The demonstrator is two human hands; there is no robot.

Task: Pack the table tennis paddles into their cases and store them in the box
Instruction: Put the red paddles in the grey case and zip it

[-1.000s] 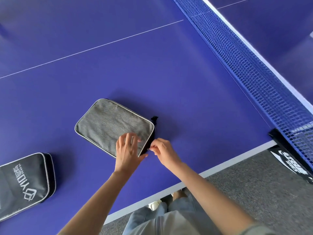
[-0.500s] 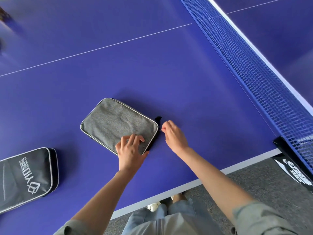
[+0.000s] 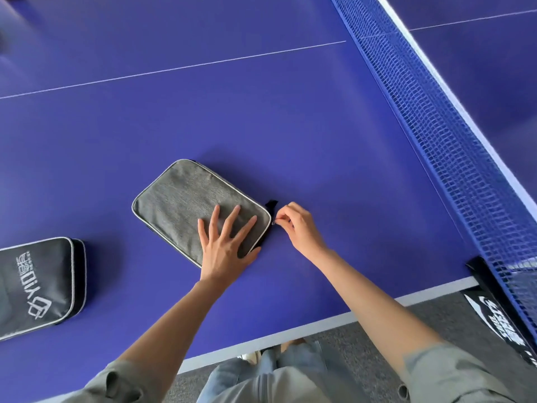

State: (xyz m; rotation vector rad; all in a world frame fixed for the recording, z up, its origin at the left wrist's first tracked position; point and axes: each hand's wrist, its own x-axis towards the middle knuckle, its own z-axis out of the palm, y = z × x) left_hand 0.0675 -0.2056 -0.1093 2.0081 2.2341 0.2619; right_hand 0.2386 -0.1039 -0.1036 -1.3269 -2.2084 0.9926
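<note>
A grey fabric paddle case (image 3: 183, 199) lies flat on the blue table tennis table (image 3: 261, 117). My left hand (image 3: 225, 242) presses down on its near right part with spread, straight fingers. My right hand (image 3: 299, 225) pinches the small zipper pull at the case's right edge, just below a black loop tab (image 3: 271, 203). A black paddle case (image 3: 37, 286) with white lettering lies at the left edge, partly cut off. No paddle and no box is in view.
The blue net (image 3: 436, 135) runs diagonally along the right side, ending at a black clamp post (image 3: 499, 303) by the table's near edge. Grey carpet floor (image 3: 363, 344) lies below the white table edge.
My right hand has travelled with the zipper pull along the case's right edge toward the far corner. My left hand has flattened and spread its fingers further onto the case.
</note>
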